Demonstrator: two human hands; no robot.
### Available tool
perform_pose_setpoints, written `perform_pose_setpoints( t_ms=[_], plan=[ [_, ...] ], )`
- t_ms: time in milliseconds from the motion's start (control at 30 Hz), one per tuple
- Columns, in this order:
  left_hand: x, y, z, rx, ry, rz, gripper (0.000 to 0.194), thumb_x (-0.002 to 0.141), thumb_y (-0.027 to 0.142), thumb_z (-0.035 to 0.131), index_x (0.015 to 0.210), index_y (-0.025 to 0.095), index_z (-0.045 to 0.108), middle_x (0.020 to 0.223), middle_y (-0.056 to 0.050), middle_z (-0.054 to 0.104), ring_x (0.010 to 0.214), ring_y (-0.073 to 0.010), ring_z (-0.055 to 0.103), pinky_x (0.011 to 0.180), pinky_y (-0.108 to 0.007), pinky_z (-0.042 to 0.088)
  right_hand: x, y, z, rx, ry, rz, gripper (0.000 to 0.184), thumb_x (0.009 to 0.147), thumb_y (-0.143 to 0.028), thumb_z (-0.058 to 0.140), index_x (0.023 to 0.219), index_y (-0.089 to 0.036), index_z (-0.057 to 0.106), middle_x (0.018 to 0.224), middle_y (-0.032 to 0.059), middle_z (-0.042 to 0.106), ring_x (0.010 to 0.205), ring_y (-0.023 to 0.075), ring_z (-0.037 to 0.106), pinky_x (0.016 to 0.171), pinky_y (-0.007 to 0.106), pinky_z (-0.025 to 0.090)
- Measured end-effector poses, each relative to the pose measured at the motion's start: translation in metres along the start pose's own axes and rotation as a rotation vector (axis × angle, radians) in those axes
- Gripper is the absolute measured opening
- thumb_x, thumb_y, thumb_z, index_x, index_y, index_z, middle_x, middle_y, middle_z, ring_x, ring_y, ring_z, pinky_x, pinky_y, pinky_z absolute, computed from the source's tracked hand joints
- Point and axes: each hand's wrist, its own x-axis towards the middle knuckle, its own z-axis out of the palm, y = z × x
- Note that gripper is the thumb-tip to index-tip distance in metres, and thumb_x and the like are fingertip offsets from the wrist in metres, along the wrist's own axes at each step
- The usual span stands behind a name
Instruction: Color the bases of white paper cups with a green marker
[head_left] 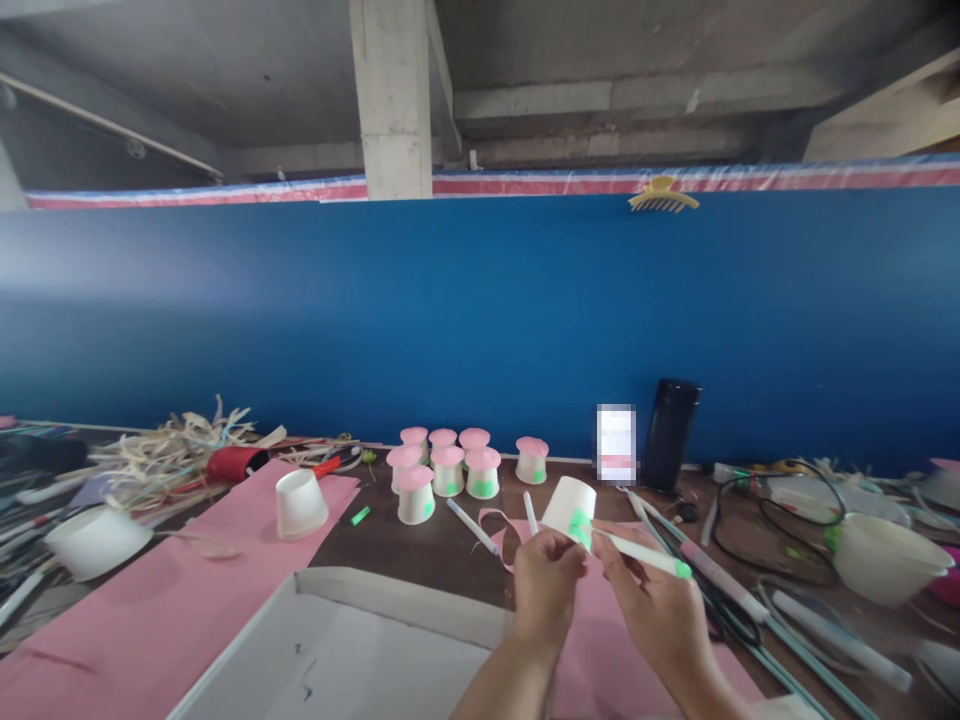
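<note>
A white paper cup [566, 500], tilted with its base up, is gripped near its rim by my left hand [546, 580]. Green colour marks the side of the cup that faces me. My right hand [660, 605] pinches a white marker [641, 552] with a green end, its tip at the green patch. Beyond, several upturned cups [416, 510] stand in a group, topped with pink paper discs and bearing green patches; a similar cup [532, 465] stands apart to their right. A small green cap [361, 516] lies on the dark table.
An open white box [390, 640] sits in front, beside pink paper sheets [127, 620]. Another white cup [300, 505] stands on the left sheet. Paper strips [176, 455] pile up at left. A phone [616, 443] and black cylinder [671, 435] stand behind; cables and tools clutter the right.
</note>
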Motion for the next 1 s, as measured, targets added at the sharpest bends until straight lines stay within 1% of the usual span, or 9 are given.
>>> perform_pose_setpoints(
  t_ms=[67,167,233,300,400,467,533,667,1000],
  plan=[
    [0.0002,-0.0007,0.0000,-0.001,-0.004,0.005,0.011,0.066,0.017,0.059,0.055,0.016,0.059,0.054,0.000,0.055,0.055,-0.0129,0.048,0.057,-0.026,0.034,0.0003,-0.0008,0.0001,-0.005,-0.020,0.012,0.031,0.085,-0.042,0.051,0.097,-0.018,0.065,0.093,0.0076,0.069,0.073,0.0173,0.066,0.065,0.024,0.052],
    [-0.0003,-0.0008,0.0006,-0.005,-0.005,0.008,0.011,0.066,0.018,0.059,0.055,0.016,0.060,0.053,0.000,0.056,0.055,-0.0129,0.048,0.058,-0.027,0.035,0.0006,-0.0009,0.0001,-0.037,0.020,0.002,0.031,0.085,-0.042,0.050,0.100,-0.019,0.065,0.094,0.0072,0.069,0.072,0.0170,0.066,0.065,0.024,0.053],
    [-0.0008,-0.0009,0.0009,-0.051,-0.001,-0.011,0.010,0.065,0.017,0.061,0.055,0.016,0.062,0.053,0.000,0.057,0.056,-0.0131,0.050,0.058,-0.027,0.036,0.0006,-0.0013,0.0000,-0.041,0.049,-0.012,0.032,0.085,-0.042,0.051,0.100,-0.018,0.065,0.093,0.0075,0.069,0.074,0.0177,0.066,0.064,0.025,0.053],
    [-0.0008,-0.0018,0.0010,-0.129,-0.004,-0.037,0.010,0.064,0.017,0.064,0.055,0.015,0.062,0.053,0.000,0.056,0.056,-0.0131,0.051,0.060,-0.027,0.039,0.0004,-0.0026,-0.0004,-0.035,0.043,-0.007,0.032,0.084,-0.042,0.051,0.097,-0.018,0.066,0.091,0.0073,0.069,0.074,0.0178,0.066,0.063,0.024,0.053],
    [0.0003,-0.0051,0.0008,-0.318,-0.029,-0.090,0.011,0.064,0.020,0.068,0.058,0.013,0.062,0.056,-0.001,0.057,0.058,-0.0120,0.054,0.066,-0.027,0.044,0.0000,-0.0041,-0.0012,-0.039,0.033,0.012,0.030,0.085,-0.043,0.050,0.094,-0.018,0.066,0.088,0.0062,0.070,0.072,0.0173,0.067,0.062,0.023,0.053],
    [0.0011,-0.0075,0.0005,-0.475,-0.047,-0.119,0.014,0.065,0.023,0.070,0.059,0.013,0.061,0.059,-0.001,0.056,0.059,-0.0104,0.054,0.070,-0.026,0.047,-0.0001,-0.0031,-0.0016,-0.043,0.065,0.014,0.031,0.085,-0.043,0.050,0.094,-0.018,0.066,0.089,0.0066,0.070,0.073,0.0178,0.067,0.063,0.024,0.053],
    [0.0017,-0.0091,0.0001,-0.643,-0.051,-0.147,0.016,0.063,0.020,0.073,0.058,0.012,0.060,0.060,0.000,0.055,0.061,-0.0088,0.055,0.072,-0.024,0.048,-0.0003,-0.0006,-0.0019,-0.061,0.123,0.016,0.032,0.084,-0.044,0.051,0.096,-0.018,0.066,0.092,0.0074,0.070,0.074,0.0187,0.067,0.063,0.025,0.053],
    [0.0020,-0.0091,-0.0010,-0.831,-0.036,-0.209,0.017,0.061,0.013,0.075,0.056,0.011,0.059,0.061,0.000,0.054,0.062,-0.0080,0.055,0.070,-0.020,0.050,-0.0009,0.0033,-0.0023,-0.118,0.190,0.031,0.032,0.083,-0.044,0.052,0.097,-0.019,0.066,0.091,0.0070,0.070,0.076,0.0196,0.067,0.066,0.026,0.053],
    [0.0003,-0.0077,-0.0001,-0.869,-0.056,-0.229,0.015,0.064,0.010,0.074,0.057,0.010,0.061,0.061,-0.001,0.056,0.062,-0.0091,0.059,0.068,-0.019,0.054,-0.0010,0.0000,-0.0013,-0.029,0.058,0.018,0.030,0.085,-0.042,0.051,0.098,-0.018,0.065,0.096,0.0084,0.070,0.081,0.0203,0.067,0.069,0.026,0.052]
  ],
)
